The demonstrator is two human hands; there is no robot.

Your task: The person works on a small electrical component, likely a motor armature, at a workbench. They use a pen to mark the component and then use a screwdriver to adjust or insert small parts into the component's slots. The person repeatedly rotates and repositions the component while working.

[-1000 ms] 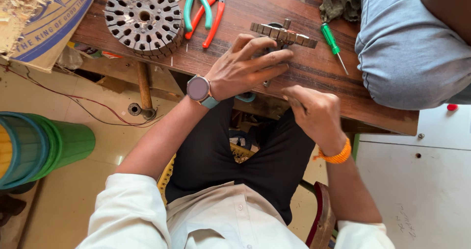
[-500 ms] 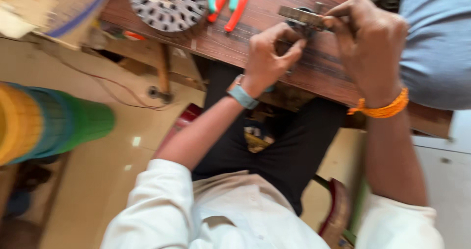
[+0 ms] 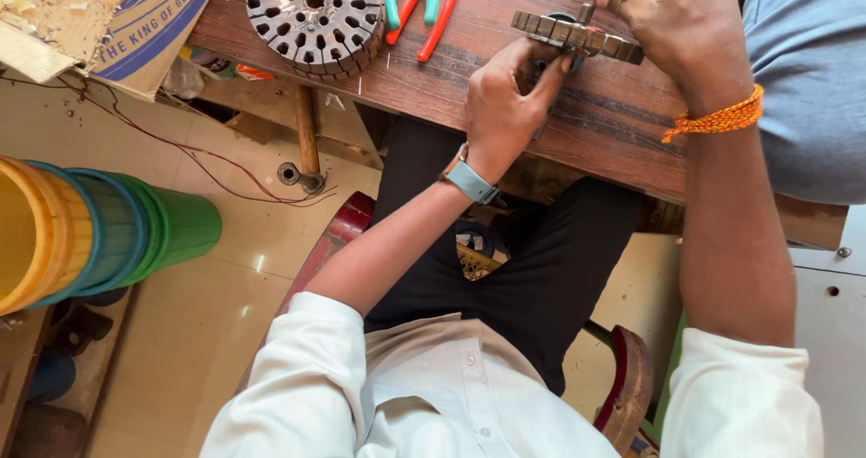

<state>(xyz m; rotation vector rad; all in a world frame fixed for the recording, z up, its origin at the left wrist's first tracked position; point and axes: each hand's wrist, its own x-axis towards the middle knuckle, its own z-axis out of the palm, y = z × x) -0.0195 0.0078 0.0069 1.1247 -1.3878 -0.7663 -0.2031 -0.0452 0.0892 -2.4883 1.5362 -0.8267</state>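
Note:
A flat slotted metal ring (image 3: 577,34), seen edge-on, stands on the brown wooden table (image 3: 487,79) with a small shaft through its middle. My left hand (image 3: 505,106), with a grey-blue watch at the wrist, grips the ring's near side from below. My right hand (image 3: 677,21), with an orange thread band at the wrist, is closed over the ring's top and right end, its fingers pinching at the shaft. What the right fingers hold besides the ring is hidden.
A round slotted metal core (image 3: 314,16) lies on the table's left part. Pliers with green and red handles (image 3: 424,3) lie beside it. Another person's grey-blue trouser leg (image 3: 807,70) is at the right. Stacked plastic buckets (image 3: 99,233) and a cardboard sheet (image 3: 117,16) are on the left.
My right hand has risen from the table's near edge onto the ring's top. My left hand has shifted from resting over the ring to gripping its near side. The view has moved closer.

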